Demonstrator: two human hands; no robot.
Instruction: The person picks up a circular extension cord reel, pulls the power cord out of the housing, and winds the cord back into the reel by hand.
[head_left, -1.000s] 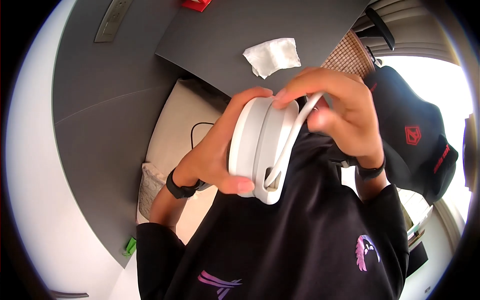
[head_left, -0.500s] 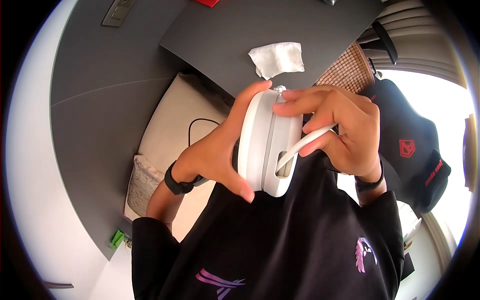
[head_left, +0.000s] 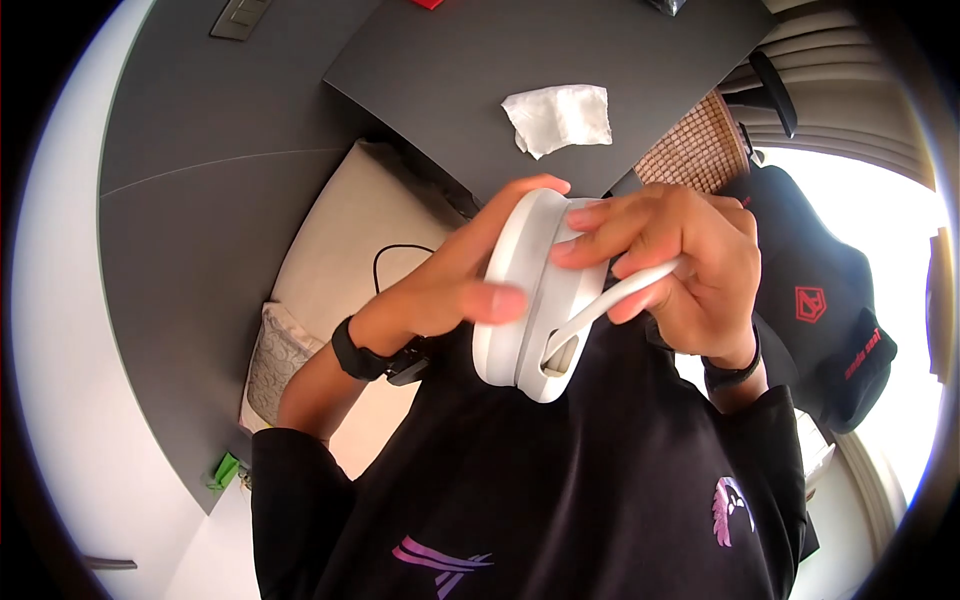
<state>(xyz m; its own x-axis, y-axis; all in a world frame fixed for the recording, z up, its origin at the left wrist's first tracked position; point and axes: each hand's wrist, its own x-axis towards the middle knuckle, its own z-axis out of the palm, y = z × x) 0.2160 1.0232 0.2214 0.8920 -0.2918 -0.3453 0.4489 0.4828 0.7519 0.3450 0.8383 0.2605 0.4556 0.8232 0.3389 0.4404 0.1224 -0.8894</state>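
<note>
A thick white round case point(head_left: 506, 340) with a grooved seam around its rim is held in front of my chest. My left hand point(head_left: 455, 270) grips its left side, with the fingers mostly hidden behind it and the thumb, slightly blurred, lying across the rim. From a slot near the case's lower end comes a white cord-like strip point(head_left: 625, 290). My right hand point(head_left: 690, 265) pinches that strip between thumb and curled fingers, while its index and middle fingertips rest on the right half of the case.
Beyond my hands, a crumpled white tissue point(head_left: 562, 118) lies on a dark grey table point(head_left: 440, 75). A black gaming chair point(head_left: 800, 290) stands at right, near a woven basket point(head_left: 695, 150). At left is a beige cushioned seat point(head_left: 330, 250) with a thin black cable point(head_left: 376, 265).
My left thumb has moved up from the case's lower edge onto its rim. The case has tilted slightly and its lower end sits a little lower. The right hand keeps its pinch.
</note>
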